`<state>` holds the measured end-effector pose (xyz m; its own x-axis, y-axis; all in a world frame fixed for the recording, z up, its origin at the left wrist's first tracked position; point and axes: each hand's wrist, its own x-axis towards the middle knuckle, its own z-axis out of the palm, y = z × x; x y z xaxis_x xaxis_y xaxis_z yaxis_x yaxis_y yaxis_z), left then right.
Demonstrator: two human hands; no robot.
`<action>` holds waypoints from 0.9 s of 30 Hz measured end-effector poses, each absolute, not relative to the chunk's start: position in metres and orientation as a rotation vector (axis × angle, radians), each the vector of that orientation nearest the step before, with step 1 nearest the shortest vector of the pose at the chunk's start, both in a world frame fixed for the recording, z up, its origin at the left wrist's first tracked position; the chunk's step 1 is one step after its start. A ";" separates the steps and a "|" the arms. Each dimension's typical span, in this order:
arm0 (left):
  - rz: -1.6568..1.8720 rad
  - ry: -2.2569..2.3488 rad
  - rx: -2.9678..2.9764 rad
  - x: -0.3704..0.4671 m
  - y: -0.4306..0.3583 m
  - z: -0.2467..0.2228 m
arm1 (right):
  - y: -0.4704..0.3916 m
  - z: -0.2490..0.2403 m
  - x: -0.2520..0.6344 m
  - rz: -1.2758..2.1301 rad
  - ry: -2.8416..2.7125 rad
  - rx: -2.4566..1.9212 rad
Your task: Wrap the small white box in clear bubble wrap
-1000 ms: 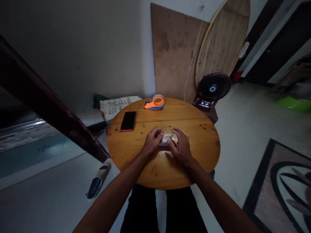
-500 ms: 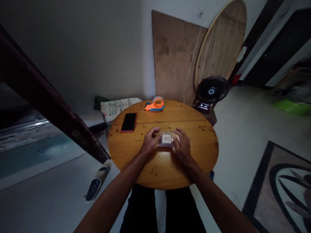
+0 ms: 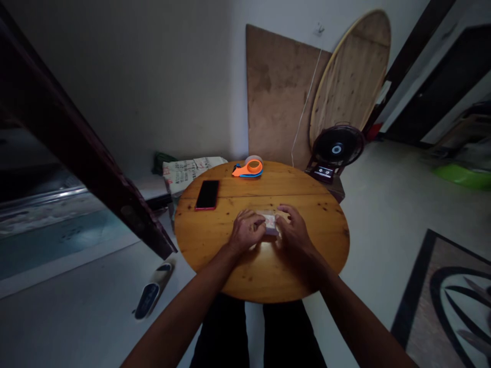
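On the round wooden table in front of me lies a small pale box with reddish print, apparently in clear plastic. My left hand is closed at its left side, fingers curled and thumb against the box. From the right, my right hand grips the box, its thumb on the near right edge and its index finger reaching beyond. The hands hide both ends of the box.
Toward the table's far edge sits an orange and blue tape dispenser. A phone with a red edge lies at the left. Beyond the table are a black fan, a leaning board and a round tabletop.
My left hand has moved right and curled over the left part of the box, covering more of it. My right hand's thumb is now against the box. The view has shifted slightly.
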<state>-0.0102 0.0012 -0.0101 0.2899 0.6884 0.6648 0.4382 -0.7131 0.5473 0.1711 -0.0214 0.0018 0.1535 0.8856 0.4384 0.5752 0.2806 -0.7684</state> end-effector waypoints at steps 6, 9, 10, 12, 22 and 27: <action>1.333 1.030 2.489 -0.013 -0.003 -0.010 | 0.017 0.013 0.175 0.366 -1.767 -1.516; 1.304 1.082 2.519 -0.012 -0.004 -0.010 | 0.032 0.017 0.173 0.343 -1.857 -1.592; 1.301 1.099 2.530 -0.012 -0.004 -0.011 | 0.035 0.018 0.172 0.325 -1.885 -1.599; 1.302 1.117 2.549 -0.011 -0.004 -0.011 | 0.041 0.021 0.172 0.292 -1.925 -1.598; 1.253 1.152 2.578 -0.008 -0.006 -0.007 | 0.037 0.029 0.175 0.247 -2.014 -1.421; 1.245 1.151 2.559 -0.007 -0.006 -0.006 | 0.017 0.033 0.174 0.277 -2.070 -1.334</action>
